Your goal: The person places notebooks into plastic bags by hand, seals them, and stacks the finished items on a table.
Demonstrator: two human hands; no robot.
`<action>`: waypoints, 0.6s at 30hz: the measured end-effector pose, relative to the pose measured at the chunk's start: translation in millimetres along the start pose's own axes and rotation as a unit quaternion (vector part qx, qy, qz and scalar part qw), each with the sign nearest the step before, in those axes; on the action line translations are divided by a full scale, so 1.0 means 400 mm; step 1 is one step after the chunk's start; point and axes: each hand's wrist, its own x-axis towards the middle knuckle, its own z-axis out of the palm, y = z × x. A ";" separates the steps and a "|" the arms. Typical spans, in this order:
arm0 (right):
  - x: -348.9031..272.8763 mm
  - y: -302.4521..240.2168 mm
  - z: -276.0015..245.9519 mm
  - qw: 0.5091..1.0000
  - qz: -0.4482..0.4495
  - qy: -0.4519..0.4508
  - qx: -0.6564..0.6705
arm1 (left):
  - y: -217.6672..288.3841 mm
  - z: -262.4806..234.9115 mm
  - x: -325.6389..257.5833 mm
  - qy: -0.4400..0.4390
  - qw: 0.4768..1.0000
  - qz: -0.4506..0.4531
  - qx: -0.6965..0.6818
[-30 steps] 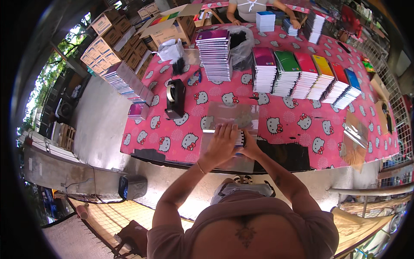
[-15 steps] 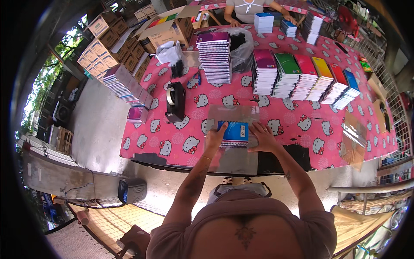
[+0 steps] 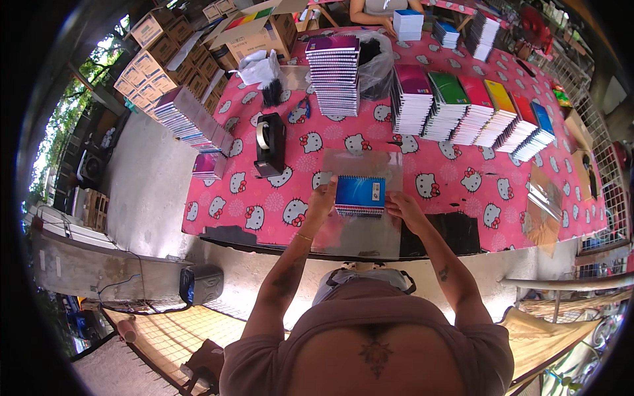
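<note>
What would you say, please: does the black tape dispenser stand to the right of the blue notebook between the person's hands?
No, the black tape dispenser stands to the left of the blue notebook.

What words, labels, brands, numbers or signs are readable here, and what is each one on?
None can be quoted reliably:
Blue notebook: white label on its cover, marks too small to read.
Row of notebook stacks: pale cover print, too small.
Open carton: dark side print, too blurred.
Stacked cartons: dark print, too blurred.
</note>
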 end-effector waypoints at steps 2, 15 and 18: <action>-0.007 0.010 -0.004 1.000 -0.008 -0.019 0.005 | -0.022 0.004 -0.005 0.007 1.000 0.005 -0.027; -0.154 0.095 0.019 0.771 -0.339 -0.114 -0.527 | -0.115 -0.130 -0.205 -0.190 0.831 0.435 0.289; -0.129 0.109 0.021 0.837 -0.276 -0.090 -0.464 | -0.111 -0.125 -0.188 -0.211 0.855 0.389 0.272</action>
